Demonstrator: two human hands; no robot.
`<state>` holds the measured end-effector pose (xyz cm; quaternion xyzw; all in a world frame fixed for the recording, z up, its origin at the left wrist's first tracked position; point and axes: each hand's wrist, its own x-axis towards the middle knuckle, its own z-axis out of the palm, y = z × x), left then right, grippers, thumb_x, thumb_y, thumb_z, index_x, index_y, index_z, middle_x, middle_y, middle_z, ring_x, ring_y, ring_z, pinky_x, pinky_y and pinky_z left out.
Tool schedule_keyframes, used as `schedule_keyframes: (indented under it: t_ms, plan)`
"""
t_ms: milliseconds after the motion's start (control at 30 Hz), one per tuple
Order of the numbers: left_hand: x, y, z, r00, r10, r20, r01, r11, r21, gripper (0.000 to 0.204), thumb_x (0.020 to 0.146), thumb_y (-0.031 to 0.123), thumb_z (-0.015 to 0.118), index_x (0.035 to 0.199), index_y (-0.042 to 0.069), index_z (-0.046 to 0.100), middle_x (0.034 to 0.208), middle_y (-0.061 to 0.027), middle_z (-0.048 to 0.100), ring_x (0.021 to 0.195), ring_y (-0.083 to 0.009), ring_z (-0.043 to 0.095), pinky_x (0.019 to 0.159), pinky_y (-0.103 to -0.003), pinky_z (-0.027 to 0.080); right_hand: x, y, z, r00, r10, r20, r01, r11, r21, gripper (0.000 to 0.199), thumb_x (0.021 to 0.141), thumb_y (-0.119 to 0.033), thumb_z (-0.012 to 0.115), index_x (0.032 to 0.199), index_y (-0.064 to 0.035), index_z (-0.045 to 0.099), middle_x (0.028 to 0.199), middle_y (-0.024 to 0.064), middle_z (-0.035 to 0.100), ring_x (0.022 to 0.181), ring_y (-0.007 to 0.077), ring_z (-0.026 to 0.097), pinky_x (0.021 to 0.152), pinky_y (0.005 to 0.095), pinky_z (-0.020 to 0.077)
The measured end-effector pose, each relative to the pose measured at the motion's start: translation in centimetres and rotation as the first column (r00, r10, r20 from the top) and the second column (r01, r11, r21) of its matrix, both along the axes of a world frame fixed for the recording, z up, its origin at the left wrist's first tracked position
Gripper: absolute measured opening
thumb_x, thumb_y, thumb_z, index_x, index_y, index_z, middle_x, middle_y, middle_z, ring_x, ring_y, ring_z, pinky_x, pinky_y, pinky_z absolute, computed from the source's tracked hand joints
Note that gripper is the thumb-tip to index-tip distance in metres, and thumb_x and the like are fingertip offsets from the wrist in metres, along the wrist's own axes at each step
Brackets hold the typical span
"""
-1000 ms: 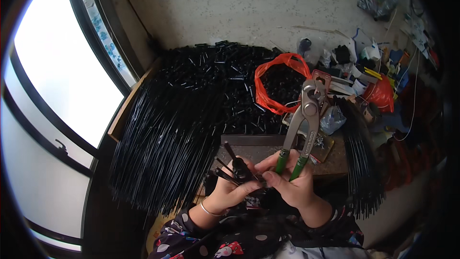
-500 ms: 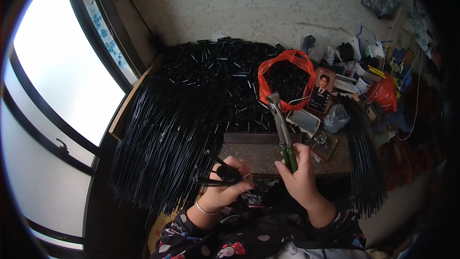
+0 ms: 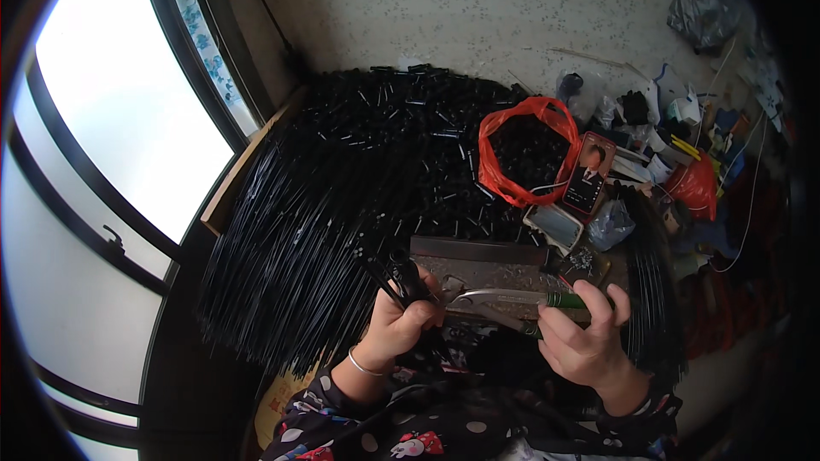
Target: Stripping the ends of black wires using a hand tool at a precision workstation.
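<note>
Left hand (image 3: 395,326): gripping black parts (image 3: 409,281)
Right hand (image 3: 588,342): fingers wrapped on green-handled pliers (image 3: 502,294)
Pliers: head toward nine o'clock, beside the parts; bite unclear
Risk: nipped left fingertips, if jaws slip

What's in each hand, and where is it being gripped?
The right hand holds metal pincers by the green handles; the left hand holds black pieces by their lower part, the exact grip hidden.

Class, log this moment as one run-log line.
left hand: holding black parts | right hand: holding green-handled pincers, head toward parts | phone: lit, beside red bag
</note>
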<state>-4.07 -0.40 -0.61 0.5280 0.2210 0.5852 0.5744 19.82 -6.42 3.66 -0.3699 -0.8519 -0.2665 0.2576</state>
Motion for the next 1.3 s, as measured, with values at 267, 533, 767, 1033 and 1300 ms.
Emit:
schedule_keyframes:
  t_ms: [267, 533, 767, 1033, 1300]
  plan:
    - [-1.5, -0.1, -0.8, 0.999, -0.007, 0.036, 0.004, 0.997, 0.073, 0.034, 0.081, 0.027, 0.066, 0.096, 0.001, 0.051, 0.073, -0.0023, 0.054, 0.059, -0.0072, 0.049, 0.054, -0.02, 0.039, 0.3, -0.5, 2.4, 0.962, 0.248, -0.111, -0.269, 0.925, -0.268, 0.03, 0.061, -0.005, 0.071, 0.088, 0.0058, 0.062, 0.105, 0.0143, 0.059, 0.087, 0.0372, 0.059, 0.064, 0.0374, 0.052]
    - [-0.2, 0.4, 1.1, 1.0, 0.012, 0.002, -0.012, 0.979, 0.202, 0.031, 0.082, 0.029, 0.061, 0.093, 0.001, 0.052, 0.075, -0.0011, 0.052, 0.063, -0.0071, 0.047, 0.058, -0.021, 0.038, -0.3, -2.3, -5.5, 0.213, -0.666, -0.715, -0.96, -0.277, -0.027, 0.032, 0.088, -0.014, 0.054, 0.11, 0.0084, 0.048, 0.116, 0.0193, 0.05, 0.096, 0.033, 0.06, 0.074, 0.0388, 0.0526]
    - [-0.5, -0.4, 0.8, 0.996, 0.094, -0.008, -0.093, 0.993, 0.07, 0.049, 0.081, 0.047, 0.059, 0.087, 0.0, 0.047, 0.07, -0.0079, 0.055, 0.059, -0.01, 0.05, 0.053, -0.022, 0.039, -1.5, -1.9, -2.9, 0.557, -0.211, -0.803, -0.814, 0.052, -0.578, 0.028, 0.076, -0.012, 0.067, 0.097, 0.0008, 0.054, 0.121, 0.0081, 0.045, 0.113, 0.0323, 0.044, 0.089, 0.0478, 0.0402]
    - [-0.1, -0.6, 1.0, 0.99, 0.14, 0.03, -0.142, 0.985, 0.098, 0.049, 0.079, 0.047, 0.063, 0.087, 0.002, 0.046, 0.072, -0.0075, 0.054, 0.057, -0.008, 0.046, 0.05, -0.02, 0.038, -1.5, -0.5, 0.5, 0.969, 0.086, -0.231, -0.155, 0.94, -0.303, 0.024, 0.052, -0.011, 0.071, 0.074, -0.0075, 0.062, 0.104, 0.0027, 0.052, 0.098, 0.0304, 0.045, 0.082, 0.0433, 0.0338]
    - [-0.9, -0.6, 1.0, 0.987, 0.137, 0.086, -0.152, 0.967, 0.205, 0.038, 0.081, 0.034, 0.063, 0.087, 0.0, 0.048, 0.071, -0.0059, 0.053, 0.06, -0.0096, 0.048, 0.053, -0.022, 0.039, -0.8, -0.6, 1.0, 0.87, 0.19, -0.455, -0.42, 0.769, -0.482, 0.033, 0.058, -0.003, 0.069, 0.09, 0.0059, 0.064, 0.103, 0.0148, 0.059, 0.088, 0.0359, 0.059, 0.067, 0.0363, 0.0522]
